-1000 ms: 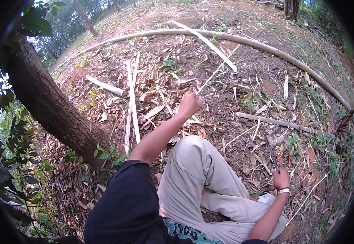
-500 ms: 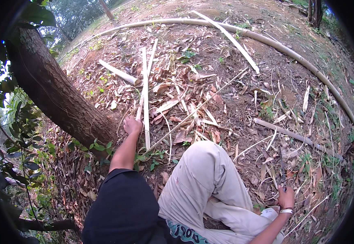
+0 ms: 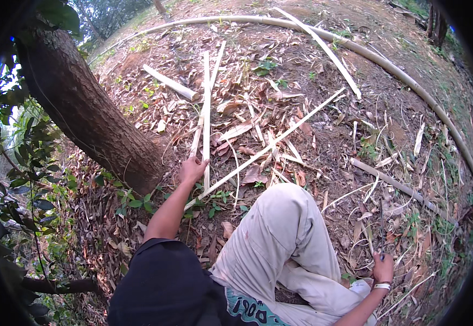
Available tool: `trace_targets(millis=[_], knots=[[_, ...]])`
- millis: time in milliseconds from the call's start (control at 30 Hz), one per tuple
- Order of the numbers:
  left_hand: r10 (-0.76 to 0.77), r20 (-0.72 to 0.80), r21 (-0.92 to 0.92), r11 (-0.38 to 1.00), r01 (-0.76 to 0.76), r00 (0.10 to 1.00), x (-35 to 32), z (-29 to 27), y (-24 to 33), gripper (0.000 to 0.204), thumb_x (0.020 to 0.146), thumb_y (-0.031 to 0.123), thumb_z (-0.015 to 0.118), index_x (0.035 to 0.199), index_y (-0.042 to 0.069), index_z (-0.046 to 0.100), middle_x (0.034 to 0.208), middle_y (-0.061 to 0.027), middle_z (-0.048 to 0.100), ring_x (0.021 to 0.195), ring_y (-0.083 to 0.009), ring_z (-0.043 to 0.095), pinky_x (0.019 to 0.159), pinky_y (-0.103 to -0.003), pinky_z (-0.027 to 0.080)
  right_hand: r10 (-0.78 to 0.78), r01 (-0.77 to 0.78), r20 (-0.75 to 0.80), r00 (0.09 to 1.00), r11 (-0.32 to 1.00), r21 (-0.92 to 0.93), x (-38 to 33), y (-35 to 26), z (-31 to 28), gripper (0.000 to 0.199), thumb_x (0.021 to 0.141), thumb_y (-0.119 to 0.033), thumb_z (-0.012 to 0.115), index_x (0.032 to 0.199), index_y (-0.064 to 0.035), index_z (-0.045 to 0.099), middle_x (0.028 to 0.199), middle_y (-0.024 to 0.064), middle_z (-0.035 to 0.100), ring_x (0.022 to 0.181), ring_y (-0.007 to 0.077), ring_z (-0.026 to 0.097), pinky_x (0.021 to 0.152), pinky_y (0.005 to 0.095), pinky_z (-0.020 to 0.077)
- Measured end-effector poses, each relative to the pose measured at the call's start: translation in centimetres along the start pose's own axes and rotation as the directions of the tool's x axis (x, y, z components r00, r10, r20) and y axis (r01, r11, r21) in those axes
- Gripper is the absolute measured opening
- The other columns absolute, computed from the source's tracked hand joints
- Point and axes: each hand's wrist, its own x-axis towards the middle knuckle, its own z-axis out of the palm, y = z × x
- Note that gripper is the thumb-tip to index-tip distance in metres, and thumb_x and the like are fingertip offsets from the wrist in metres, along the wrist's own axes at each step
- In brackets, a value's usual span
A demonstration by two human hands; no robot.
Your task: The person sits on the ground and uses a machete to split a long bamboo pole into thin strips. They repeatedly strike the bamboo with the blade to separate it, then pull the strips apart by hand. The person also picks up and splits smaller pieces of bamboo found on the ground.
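Observation:
My left hand (image 3: 193, 170) is closed at the lower part of a pale, upright-lying bamboo strip (image 3: 206, 103), thumb and fingers pinching its edge. A second bamboo strip (image 3: 218, 64) crosses behind it, its lower end close to the same fingers. Slanting from beside my left wrist up to the right lies another bamboo strip (image 3: 272, 144), its flat pale face showing. Low on the right, my right hand (image 3: 383, 267) is wrapped round the handle of a knife (image 3: 381, 225), its narrow dark blade pointing away from me over the leaf litter.
A thick tree trunk (image 3: 84, 108) leans at the left. One long bamboo pole (image 3: 389, 66) curves across the back, with a split strip (image 3: 323, 49) over it. A short bamboo piece (image 3: 170, 82) and a brown stick (image 3: 399, 187) lie among dry leaves. My bent knee (image 3: 282, 209) is in front.
My left hand has shifted right, onto the upright strip. The slanting strip, thin and edge-on before, now shows a broader face. My right hand still holds the knife in about the same place.

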Motion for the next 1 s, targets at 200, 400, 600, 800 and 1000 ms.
trace_targets(millis=[200, 400, 600, 800, 1000], knots=[[0.002, 0.015, 0.054, 0.999, -0.002, 1.000, -1.0, 0.8, 1.2, 0.054, 0.066, 0.049, 0.084, 0.086, 0.002, 0.067, 0.085, -0.0167, 0.070, 0.085, -0.0312, 0.069, 0.076, -0.044, 0.054, 0.044, -0.044, 0.035, 0.998, 0.999, -0.025, 1.2, 2.4, 1.0, 0.041, 0.086, -0.029, 0.066, 0.098, 0.0096, 0.062, 0.075, 0.0241, 0.064, 0.066, 0.0360, 0.066, 0.064, 0.0441, 0.0500], [-0.015, 0.139, -0.361, 0.930, 0.065, 0.990, 1.1, 2.9, -1.6, 0.038, 0.073, 0.032, 0.083, 0.088, 0.001, 0.068, 0.082, -0.0105, 0.070, 0.072, -0.0215, 0.068, 0.067, -0.036, 0.054, 0.029, -0.028, 0.035, 0.999, 0.999, -0.023, 1.5, 3.7, 1.5, 0.041, 0.086, -0.029, 0.066, 0.096, 0.0097, 0.062, 0.073, 0.0237, 0.064, 0.063, 0.0345, 0.066, 0.061, 0.0437, 0.0497], [-0.052, 0.336, -0.806, 0.501, 0.315, 0.941, 1.3, 2.9, -3.2, 0.017, 0.087, 0.018, 0.072, 0.093, 0.004, 0.066, 0.081, -0.0019, 0.067, 0.066, -0.0105, 0.061, 0.059, -0.024, 0.048, 0.081, -0.085, 0.117, 0.990, 0.996, 0.027, 0.5, 0.4, 0.0, 0.039, 0.087, -0.028, 0.067, 0.090, 0.0096, 0.060, 0.066, 0.0198, 0.062, 0.049, 0.0282, 0.062, 0.049, 0.0406, 0.0476], [-0.200, 0.121, -0.677, 0.699, 0.228, 0.972, 1.8, 2.8, -4.3, 0.022, 0.088, 0.023, 0.070, 0.092, 0.002, 0.064, 0.075, -0.0058, 0.064, 0.067, -0.0172, 0.063, 0.059, -0.034, 0.049, -0.020, 0.020, 0.011, 1.000, 1.000, -0.018, 0.9, 2.3, 1.3, 0.037, 0.087, -0.027, 0.066, 0.092, 0.0088, 0.061, 0.067, 0.0201, 0.062, 0.050, 0.0282, 0.063, 0.050, 0.0406, 0.0482], [0.106, -0.454, 0.026, 0.994, -0.106, 0.885, -1.2, 1.2, -3.1, 0.029, 0.081, 0.024, 0.071, 0.100, 0.004, 0.064, 0.093, -0.0172, 0.062, 0.090, -0.0342, 0.061, 0.082, -0.045, 0.049, -0.027, 0.025, -0.019, 0.999, 0.994, -0.108, 0.6, 2.2, 0.8, 0.041, 0.085, -0.031, 0.068, 0.098, 0.0082, 0.063, 0.080, 0.0250, 0.065, 0.069, 0.0362, 0.066, 0.064, 0.0445, 0.0494]])
